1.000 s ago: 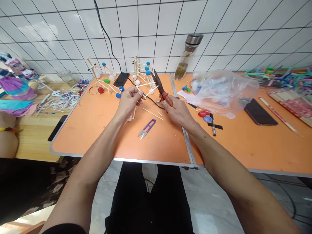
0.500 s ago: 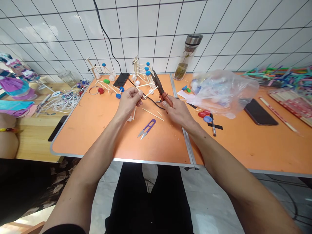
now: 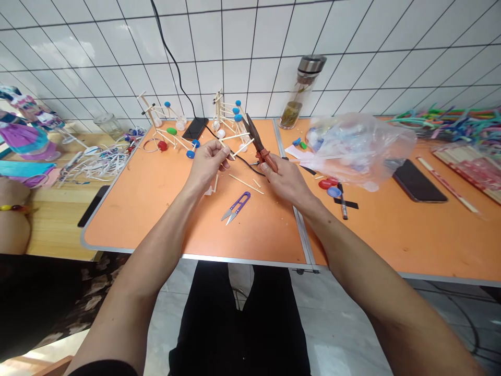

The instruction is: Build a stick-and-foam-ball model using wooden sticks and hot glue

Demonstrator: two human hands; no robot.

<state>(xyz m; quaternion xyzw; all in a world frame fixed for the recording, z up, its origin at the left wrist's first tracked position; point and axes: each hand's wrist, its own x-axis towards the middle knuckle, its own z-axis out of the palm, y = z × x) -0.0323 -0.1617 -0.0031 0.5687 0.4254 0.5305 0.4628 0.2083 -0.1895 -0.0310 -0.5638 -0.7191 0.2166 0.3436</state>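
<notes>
My left hand [image 3: 207, 162] pinches a thin wooden stick [image 3: 231, 152] between thumb and fingertips. My right hand [image 3: 284, 183] grips long-nose pliers [image 3: 260, 146] with red handles, their dark jaws pointing up and left beside the stick. The jaws lie close to a stick model [image 3: 229, 122] with blue balls, and the hands partly cover it. A black cable [image 3: 245, 163] runs just under the jaws between my hands. Purple-handled thread snips [image 3: 235, 207] lie on the table below my hands, untouched.
The orange folding table [image 3: 156, 209] holds a second stick model [image 3: 164, 133], loose sticks [image 3: 246, 183], a black phone [image 3: 194, 128] and a plastic bag [image 3: 360, 151]. A glass bottle [image 3: 301, 91] stands behind. A person's arm [image 3: 13, 219] rests at far left.
</notes>
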